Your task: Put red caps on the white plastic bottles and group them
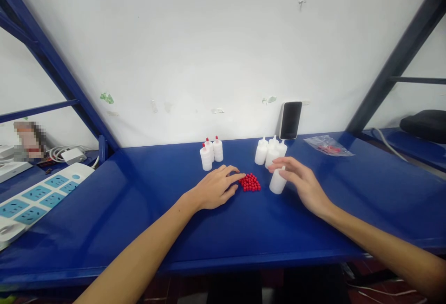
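My left hand rests at the left side of a cluster of small red caps, its index fingertip touching the nearest ones. Its thumb and index finger are apart, with nothing seen between them. My right hand has thumb and fingers around the upper part of a white squeeze bottle, which has a bare nozzle. Behind it stand several more white bottles with uncapped tips. To the left are three white bottles wearing red caps on their nozzles.
A clear plastic bag with red pieces lies at the right on the blue table. Against the wall leans a white device with a dark screen. A power strip sits at the far left, beside blue rack posts.
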Available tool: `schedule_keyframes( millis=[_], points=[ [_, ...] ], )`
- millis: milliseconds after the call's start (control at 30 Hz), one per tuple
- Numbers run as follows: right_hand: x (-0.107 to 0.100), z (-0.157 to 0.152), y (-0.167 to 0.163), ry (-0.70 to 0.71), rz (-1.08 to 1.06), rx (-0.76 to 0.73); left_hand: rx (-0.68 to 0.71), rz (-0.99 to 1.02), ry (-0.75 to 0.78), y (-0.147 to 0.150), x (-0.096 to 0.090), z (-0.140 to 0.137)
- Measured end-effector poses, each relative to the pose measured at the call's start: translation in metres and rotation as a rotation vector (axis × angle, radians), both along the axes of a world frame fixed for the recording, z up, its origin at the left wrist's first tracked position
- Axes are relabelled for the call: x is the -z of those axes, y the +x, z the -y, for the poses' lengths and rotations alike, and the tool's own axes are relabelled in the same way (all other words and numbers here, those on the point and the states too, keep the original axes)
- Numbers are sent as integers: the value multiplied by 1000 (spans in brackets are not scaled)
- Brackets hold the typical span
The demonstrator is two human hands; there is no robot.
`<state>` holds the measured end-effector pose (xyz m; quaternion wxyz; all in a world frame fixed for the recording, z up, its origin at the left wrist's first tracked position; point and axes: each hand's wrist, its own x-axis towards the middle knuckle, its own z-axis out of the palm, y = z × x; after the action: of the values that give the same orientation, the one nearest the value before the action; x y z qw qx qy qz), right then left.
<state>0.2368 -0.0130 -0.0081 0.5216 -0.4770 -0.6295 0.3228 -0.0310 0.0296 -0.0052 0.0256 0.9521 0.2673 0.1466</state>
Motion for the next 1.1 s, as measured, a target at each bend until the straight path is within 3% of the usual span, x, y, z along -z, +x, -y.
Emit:
schedule_keyframes(
  millis=[200,367,533,667,833,967,1100],
  points=[
    [-4,3,-11,-189,80,-101,-1,-18,4,1,-2,1],
    [-4,-3,-16,-148,162,-133,-4,-18,12,1,-1,1],
    [4,-9,-20,-111,107,-209,3,18,3,0,-1,1],
    [4,-17,-27,9,89,-132,-2,36,-14,-1,-2,2],
    [-14,-42,-42,231,159,-46,-7,49,-30,-1,-3,2],
    [-21,-52,-55,301,209,-59,-13,65,-45,-1,-2,1],
    [-12,-49,-56,386,335,-94,-25,72,-53,-1,-1,1]
  ],
)
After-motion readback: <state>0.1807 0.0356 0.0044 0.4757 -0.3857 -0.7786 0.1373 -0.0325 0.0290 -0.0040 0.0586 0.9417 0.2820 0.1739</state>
